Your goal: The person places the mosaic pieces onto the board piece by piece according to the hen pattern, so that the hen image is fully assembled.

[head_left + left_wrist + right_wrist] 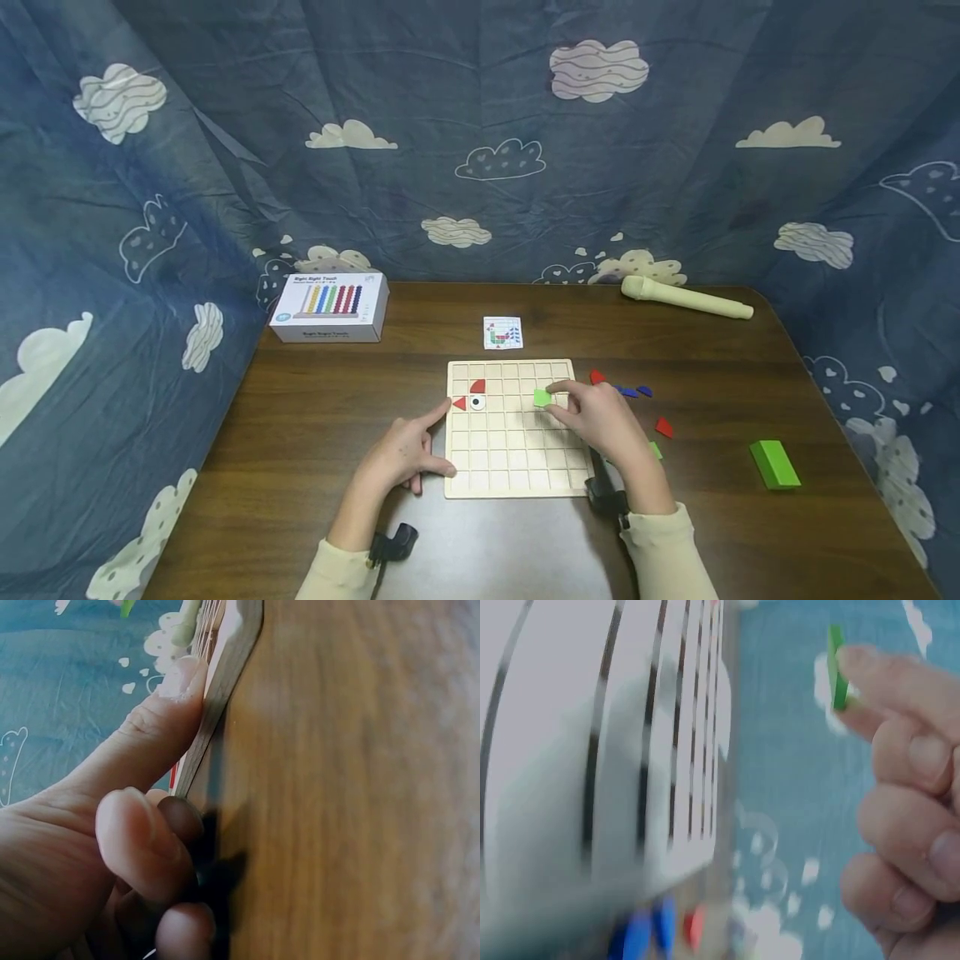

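Note:
A pale wooden grid board (495,462) lies flat on the table. Near its upper left, several pieces sit in the cells: a red quarter-circle (478,387), a red triangle (460,403) and a white tile with a black dot (477,402). Thumb and index finger of my left hand (400,450) spread apart and touch the board's left edge; its other fingers curl underneath. My right hand (603,417) pinches a green square tile (542,398) above the right part of the board. In the right wrist view, the tile (837,669) is edge-on, clear of the board.
Right of the board lie loose blue pieces (644,390), red pieces (664,427) and a partly hidden green piece (656,451). A picture card (502,332) lies behind it. Farther off are a white box (330,308), a cream microphone-shaped stick (690,297) and a green block (775,464).

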Demonstrator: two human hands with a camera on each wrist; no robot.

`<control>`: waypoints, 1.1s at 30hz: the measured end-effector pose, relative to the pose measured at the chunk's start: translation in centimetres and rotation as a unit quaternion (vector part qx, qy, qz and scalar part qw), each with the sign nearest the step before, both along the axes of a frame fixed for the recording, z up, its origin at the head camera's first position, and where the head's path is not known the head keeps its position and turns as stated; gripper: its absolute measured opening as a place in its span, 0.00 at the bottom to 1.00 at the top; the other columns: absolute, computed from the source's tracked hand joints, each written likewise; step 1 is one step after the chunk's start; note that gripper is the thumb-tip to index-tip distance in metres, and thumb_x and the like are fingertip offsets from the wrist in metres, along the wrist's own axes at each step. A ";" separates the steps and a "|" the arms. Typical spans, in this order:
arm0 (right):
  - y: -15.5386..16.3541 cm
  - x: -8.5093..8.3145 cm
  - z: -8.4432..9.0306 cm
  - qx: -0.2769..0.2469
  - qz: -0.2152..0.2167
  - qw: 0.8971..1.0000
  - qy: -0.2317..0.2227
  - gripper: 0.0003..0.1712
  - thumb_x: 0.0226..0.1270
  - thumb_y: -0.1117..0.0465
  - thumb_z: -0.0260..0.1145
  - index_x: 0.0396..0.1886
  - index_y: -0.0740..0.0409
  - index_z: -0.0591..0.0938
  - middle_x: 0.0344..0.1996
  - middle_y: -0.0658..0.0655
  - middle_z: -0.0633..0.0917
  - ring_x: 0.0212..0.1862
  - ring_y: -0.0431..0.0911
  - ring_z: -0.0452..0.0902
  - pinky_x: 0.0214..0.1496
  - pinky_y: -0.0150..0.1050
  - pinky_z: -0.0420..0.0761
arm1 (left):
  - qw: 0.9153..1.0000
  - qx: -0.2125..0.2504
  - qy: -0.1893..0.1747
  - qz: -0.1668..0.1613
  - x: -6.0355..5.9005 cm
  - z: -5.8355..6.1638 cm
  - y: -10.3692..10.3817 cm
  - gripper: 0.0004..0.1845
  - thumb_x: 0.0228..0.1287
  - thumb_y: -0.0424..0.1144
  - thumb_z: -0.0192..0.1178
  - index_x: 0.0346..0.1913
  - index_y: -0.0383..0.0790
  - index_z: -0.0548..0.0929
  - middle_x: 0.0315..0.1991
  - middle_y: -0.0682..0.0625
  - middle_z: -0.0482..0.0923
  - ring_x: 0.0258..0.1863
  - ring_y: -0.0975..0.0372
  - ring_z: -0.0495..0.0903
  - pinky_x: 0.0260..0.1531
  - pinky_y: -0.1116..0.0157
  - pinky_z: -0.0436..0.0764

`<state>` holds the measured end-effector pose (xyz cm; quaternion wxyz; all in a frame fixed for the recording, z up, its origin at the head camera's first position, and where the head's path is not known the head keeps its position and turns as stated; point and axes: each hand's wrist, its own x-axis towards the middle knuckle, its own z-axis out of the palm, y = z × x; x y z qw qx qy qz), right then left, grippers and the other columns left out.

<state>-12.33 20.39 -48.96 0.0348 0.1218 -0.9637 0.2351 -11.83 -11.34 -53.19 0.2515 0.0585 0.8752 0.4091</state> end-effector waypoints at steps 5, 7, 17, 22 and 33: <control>-4.6 -0.4 -0.3 0.009 0.022 1.000 0.003 0.16 0.58 0.51 0.77 0.45 0.49 0.89 0.11 0.41 0.69 0.15 0.36 0.61 0.18 0.31 0.60 | 1.000 -0.006 0.006 0.001 0.0 -0.1 -0.2 0.60 0.39 0.47 0.82 0.78 0.61 0.59 0.19 0.49 0.75 0.07 0.59 0.77 0.07 0.70 0.72; -6.0 -0.5 -0.8 0.004 0.034 0.999 -0.004 0.16 0.59 0.50 0.76 0.45 0.49 0.89 0.11 0.41 0.69 0.15 0.35 0.61 0.18 0.30 0.60 | 1.000 -0.008 0.005 0.001 0.0 -0.1 -0.2 0.60 0.39 0.47 0.82 0.78 0.61 0.59 0.19 0.49 0.75 0.07 0.60 0.77 0.07 0.70 0.73; -8.4 -0.9 -3.4 -0.002 0.053 0.998 -0.019 0.15 0.60 0.49 0.75 0.44 0.50 0.89 0.11 0.40 0.71 0.16 0.34 0.64 0.19 0.30 0.65 | 1.000 0.008 0.008 -0.005 -0.1 -0.4 -0.4 0.59 0.40 0.46 0.82 0.77 0.62 0.59 0.19 0.49 0.76 0.06 0.61 0.77 0.07 0.66 0.75; -8.6 -0.7 -4.0 0.004 0.052 0.998 -0.030 0.15 0.61 0.50 0.74 0.45 0.50 0.89 0.11 0.40 0.71 0.16 0.34 0.64 0.18 0.30 0.64 | 1.000 0.007 0.007 -0.006 -0.1 -0.2 -0.2 0.59 0.40 0.46 0.82 0.77 0.62 0.60 0.18 0.49 0.76 0.05 0.61 0.76 0.06 0.66 0.75; -8.9 -0.7 -4.7 0.009 0.041 0.999 -0.009 0.14 0.61 0.51 0.74 0.45 0.47 0.88 0.10 0.40 0.70 0.15 0.34 0.62 0.16 0.31 0.62 | 1.000 0.009 0.009 -0.004 -0.1 -0.2 -0.3 0.59 0.40 0.46 0.82 0.77 0.61 0.60 0.18 0.50 0.76 0.05 0.61 0.77 0.06 0.67 0.74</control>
